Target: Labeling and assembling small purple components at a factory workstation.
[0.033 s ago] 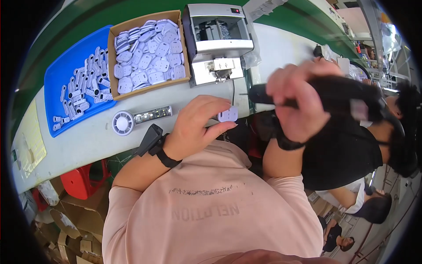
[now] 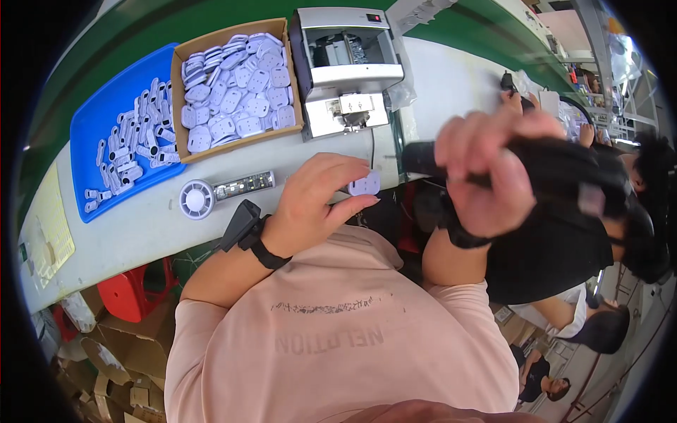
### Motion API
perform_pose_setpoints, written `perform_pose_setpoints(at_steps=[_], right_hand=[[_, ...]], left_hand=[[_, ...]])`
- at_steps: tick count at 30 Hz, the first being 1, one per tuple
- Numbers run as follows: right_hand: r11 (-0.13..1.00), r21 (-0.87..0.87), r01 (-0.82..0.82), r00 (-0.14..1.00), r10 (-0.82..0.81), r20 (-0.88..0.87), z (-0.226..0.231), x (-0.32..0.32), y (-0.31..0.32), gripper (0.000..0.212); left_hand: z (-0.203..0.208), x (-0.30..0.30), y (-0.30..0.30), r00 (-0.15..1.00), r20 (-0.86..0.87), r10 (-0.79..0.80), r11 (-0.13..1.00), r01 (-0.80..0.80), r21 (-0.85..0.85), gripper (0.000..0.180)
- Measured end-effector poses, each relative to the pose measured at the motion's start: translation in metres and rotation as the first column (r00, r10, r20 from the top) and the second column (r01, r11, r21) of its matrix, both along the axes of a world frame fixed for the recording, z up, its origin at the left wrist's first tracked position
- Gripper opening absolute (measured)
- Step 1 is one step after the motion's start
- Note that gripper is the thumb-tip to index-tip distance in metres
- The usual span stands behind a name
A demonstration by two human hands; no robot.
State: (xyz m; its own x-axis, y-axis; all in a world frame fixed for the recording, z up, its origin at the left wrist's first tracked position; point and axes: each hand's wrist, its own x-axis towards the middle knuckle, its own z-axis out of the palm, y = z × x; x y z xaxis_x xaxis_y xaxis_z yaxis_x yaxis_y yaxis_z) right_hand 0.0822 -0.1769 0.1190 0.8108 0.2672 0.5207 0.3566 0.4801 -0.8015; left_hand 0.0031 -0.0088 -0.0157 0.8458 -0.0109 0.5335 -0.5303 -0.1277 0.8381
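At the table's front edge my left hand (image 2: 314, 201) pinches a small pale lilac plastic cover (image 2: 364, 183) with several holes, between thumb and fingers. My right hand (image 2: 493, 173), blurred by motion, is wrapped round a black electric screwdriver (image 2: 564, 169). The tool lies nearly level, its thin bit pointing left, above and right of the cover and apart from it. Left of my left hand lies a small white fan (image 2: 197, 199) with an exposed circuit board (image 2: 245, 185) as its handle part.
A cardboard box (image 2: 299, 116) heaped with similar lilac covers stands behind my left hand. To its left is a blue tray (image 2: 88, 141) of narrow white parts. A silver-and-black machine (image 2: 345, 77) stands right of the box. Co-workers (image 2: 550, 240) sit close on my right; a red stool (image 2: 134, 290) is below.
My right hand and the electric screwdriver have shifted slightly to the right. My left hand keeps its pinch on the cover, almost unmoved.
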Motion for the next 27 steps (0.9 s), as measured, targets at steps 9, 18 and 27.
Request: perform_pose_setpoints(at_steps=[9, 18, 27], right_hand=[[0.992, -0.053, -0.114, 0.993, 0.113, -0.028, 0.009, -0.023, -0.003, 0.042], [0.953, -0.238, -0.186, 0.98, 0.196, 0.02, 0.013, -0.027, -0.005, 0.038], [0.964, -0.221, -0.151, 0.986, 0.163, 0.039, 0.005, -0.031, -0.004, 0.038]], left_hand=[[0.004, 0.006, 0.0, 0.999, 0.036, -0.006, 0.997, 0.003, 0.076, 0.035], [0.004, 0.005, -0.002, 0.998, 0.065, -0.012, 0.995, 0.006, 0.103, 0.031], [0.005, 0.007, -0.006, 0.997, 0.076, -0.014, 0.996, 0.007, 0.093, 0.034]])
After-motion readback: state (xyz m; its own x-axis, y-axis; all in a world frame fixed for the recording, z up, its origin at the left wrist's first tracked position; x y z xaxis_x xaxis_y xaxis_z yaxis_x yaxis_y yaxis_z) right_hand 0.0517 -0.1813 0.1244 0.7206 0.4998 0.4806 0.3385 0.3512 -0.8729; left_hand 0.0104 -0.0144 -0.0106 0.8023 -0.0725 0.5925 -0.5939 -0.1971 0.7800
